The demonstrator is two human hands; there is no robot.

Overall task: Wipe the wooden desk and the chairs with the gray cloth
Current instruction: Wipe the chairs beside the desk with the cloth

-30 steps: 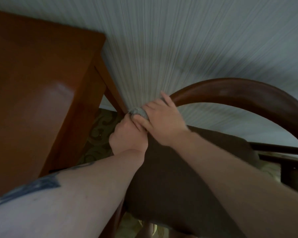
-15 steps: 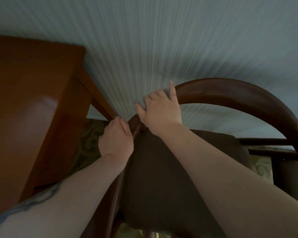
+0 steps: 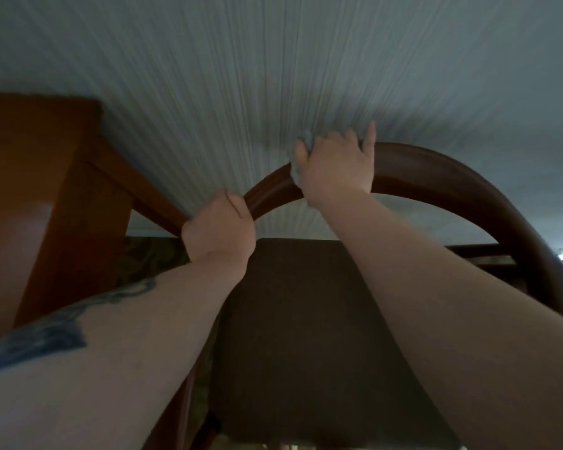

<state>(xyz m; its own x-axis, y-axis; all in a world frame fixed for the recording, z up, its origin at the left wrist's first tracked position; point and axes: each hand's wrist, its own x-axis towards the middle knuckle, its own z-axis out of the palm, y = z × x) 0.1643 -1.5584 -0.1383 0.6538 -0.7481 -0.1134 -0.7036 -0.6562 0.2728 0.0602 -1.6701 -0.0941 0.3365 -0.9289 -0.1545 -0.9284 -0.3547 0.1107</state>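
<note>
Chair [image 3: 436,164] fills the middle and right of the view, its curved wooden top rail arching above a dark upholstered seat [image 3: 306,319]. Beside it on the left stands the desk [image 3: 39,190], reddish wood, close against a pale striped wall [image 3: 273,76]. On the rail's left end the left hand [image 3: 220,230] curls tight around the wood. Higher along the arch, the right hand [image 3: 335,164] presses the cloth [image 3: 301,157] onto the rail, fingers bunched over it, one finger raised.

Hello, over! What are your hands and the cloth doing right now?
Left hand grips chair rail, steadying. Right hand presses gray cloth on the rail's top. Wooden desk at left; nothing blocking.
</note>
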